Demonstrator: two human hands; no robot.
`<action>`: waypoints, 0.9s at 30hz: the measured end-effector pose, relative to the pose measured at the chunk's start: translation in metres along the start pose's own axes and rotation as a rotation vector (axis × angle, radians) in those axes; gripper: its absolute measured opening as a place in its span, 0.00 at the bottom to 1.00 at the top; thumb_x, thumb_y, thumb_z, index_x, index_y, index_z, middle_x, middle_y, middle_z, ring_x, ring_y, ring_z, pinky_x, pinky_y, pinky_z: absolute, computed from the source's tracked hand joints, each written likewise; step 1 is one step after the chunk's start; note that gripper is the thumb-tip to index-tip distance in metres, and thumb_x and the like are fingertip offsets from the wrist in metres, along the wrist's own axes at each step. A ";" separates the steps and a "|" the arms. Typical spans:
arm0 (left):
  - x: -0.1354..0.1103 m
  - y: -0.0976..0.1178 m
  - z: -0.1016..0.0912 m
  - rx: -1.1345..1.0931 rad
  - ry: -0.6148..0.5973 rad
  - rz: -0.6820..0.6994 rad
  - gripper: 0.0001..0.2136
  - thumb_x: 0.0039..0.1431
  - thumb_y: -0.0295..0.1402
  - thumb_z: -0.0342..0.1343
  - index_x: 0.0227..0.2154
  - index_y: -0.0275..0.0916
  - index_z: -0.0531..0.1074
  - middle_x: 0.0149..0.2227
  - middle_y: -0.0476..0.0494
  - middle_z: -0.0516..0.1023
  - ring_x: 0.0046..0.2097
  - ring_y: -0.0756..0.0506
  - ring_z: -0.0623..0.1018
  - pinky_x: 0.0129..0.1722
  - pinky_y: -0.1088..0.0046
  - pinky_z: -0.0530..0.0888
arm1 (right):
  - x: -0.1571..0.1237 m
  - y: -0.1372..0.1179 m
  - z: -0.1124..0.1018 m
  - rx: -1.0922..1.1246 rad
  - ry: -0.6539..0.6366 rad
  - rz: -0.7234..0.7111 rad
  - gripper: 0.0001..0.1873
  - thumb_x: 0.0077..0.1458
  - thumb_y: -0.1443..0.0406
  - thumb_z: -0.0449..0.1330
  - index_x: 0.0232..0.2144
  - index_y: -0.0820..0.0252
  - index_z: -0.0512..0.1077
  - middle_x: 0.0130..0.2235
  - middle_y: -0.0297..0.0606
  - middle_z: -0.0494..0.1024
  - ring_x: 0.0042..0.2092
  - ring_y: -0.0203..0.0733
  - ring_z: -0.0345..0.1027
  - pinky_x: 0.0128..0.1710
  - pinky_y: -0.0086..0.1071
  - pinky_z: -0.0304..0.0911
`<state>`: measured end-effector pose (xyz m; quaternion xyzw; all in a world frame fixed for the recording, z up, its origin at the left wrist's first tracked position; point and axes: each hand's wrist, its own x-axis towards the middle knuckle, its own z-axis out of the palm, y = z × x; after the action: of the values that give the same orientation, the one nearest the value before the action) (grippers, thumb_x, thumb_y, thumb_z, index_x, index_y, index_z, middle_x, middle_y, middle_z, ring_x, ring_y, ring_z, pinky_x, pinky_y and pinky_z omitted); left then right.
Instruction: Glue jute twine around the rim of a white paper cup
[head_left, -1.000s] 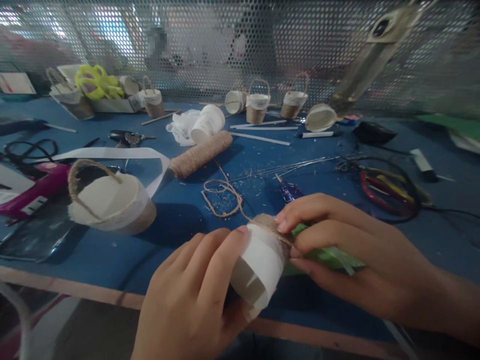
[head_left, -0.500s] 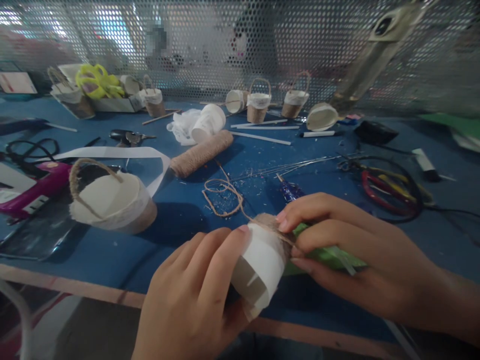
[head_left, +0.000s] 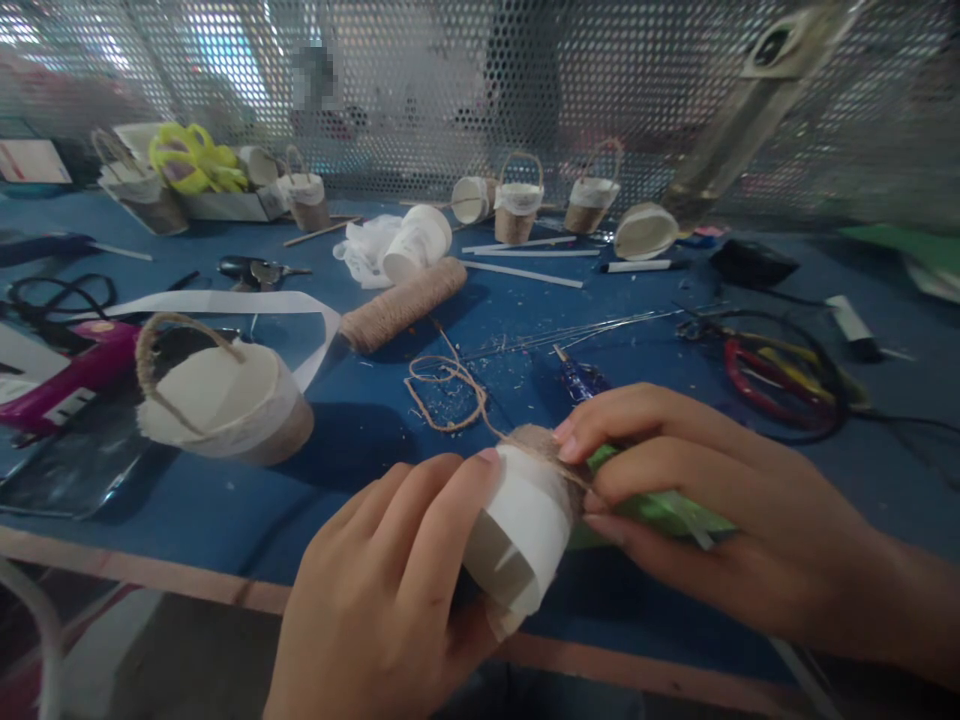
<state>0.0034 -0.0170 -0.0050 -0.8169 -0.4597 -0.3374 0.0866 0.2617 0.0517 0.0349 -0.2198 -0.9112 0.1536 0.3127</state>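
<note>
A white paper cup (head_left: pixel 529 515), its base end wrapped in brown twine, lies tilted with its mouth toward me. My left hand (head_left: pixel 397 580) is closed around the cup's rim and side. At the wrapped end, my right hand (head_left: pixel 675 500) pinches the twine (head_left: pixel 574 475) against the cup with thumb and fingers. A loose strand (head_left: pixel 484 400) runs from the cup through a loop on the table to the twine roll (head_left: pixel 405 305). Beneath my right hand lies something green (head_left: pixel 667 515), mostly covered. The far side of the cup is hidden.
A finished-looking cup basket (head_left: pixel 232 400) stands at left beside a magenta glue gun (head_left: pixel 75 375). Several small baskets (head_left: pixel 517 210) line the back near the perforated metal screen (head_left: pixel 420 90). Red-handled pliers (head_left: pixel 772 375) and cables lie right. White sticks (head_left: pixel 525 274) lie mid-table.
Almost nothing differs. Both hands keep the same hold on the cup and twine, and the view has shifted very slightly.
</note>
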 end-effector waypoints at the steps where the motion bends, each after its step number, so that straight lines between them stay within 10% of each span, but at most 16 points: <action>1: 0.000 0.000 0.000 -0.001 0.000 0.001 0.20 0.73 0.41 0.59 0.60 0.36 0.70 0.53 0.38 0.86 0.47 0.39 0.86 0.43 0.63 0.79 | 0.000 0.000 0.000 0.005 0.004 0.006 0.08 0.66 0.72 0.64 0.43 0.52 0.74 0.49 0.39 0.81 0.53 0.45 0.81 0.54 0.37 0.80; 27: 0.001 0.002 0.002 -0.010 0.014 -0.007 0.20 0.73 0.42 0.60 0.60 0.35 0.71 0.52 0.40 0.86 0.45 0.40 0.84 0.44 0.62 0.77 | 0.002 -0.001 -0.002 -0.031 0.010 -0.015 0.07 0.66 0.72 0.64 0.41 0.54 0.75 0.48 0.39 0.81 0.52 0.43 0.81 0.55 0.33 0.78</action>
<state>0.0057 -0.0168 -0.0058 -0.8133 -0.4604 -0.3455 0.0846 0.2613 0.0519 0.0374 -0.2187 -0.9135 0.1359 0.3150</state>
